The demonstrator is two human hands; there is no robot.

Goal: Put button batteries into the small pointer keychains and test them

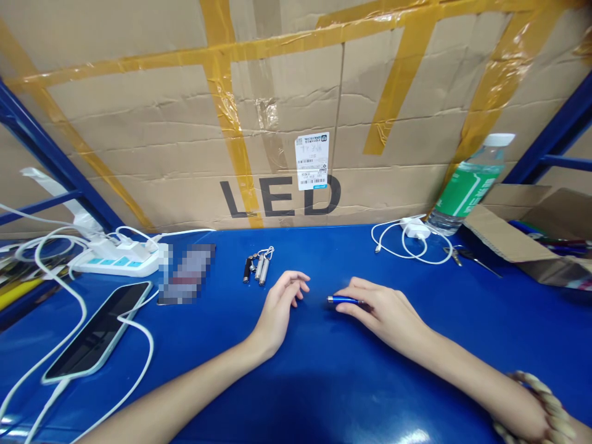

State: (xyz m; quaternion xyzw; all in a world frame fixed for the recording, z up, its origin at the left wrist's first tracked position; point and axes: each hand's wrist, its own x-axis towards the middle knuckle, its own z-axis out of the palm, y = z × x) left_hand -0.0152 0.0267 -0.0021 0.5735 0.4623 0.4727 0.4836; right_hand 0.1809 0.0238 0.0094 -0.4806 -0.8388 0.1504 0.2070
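My right hand point(377, 305) pinches a small blue keychain flashlight point(345, 300) between thumb and fingers. Its silver end points left, and the other end disappears under my fingers. Across a narrow gap, my left hand point(280, 308) is held over the table with its fingers loosely bent and apart, nothing visible in them. Beyond the left hand lies a small group of similar keychain flashlights point(263, 271), black and silver, with metal clips.
A large taped cardboard box point(277, 123) stands behind the blue table point(300, 394). Left are a power strip point(124, 262), a charging phone point(97, 333), loose cables and a blurred-out flat item point(187, 274). Right are a bottle point(472, 185), white cable point(430, 262), keys and an open carton point(513, 246).
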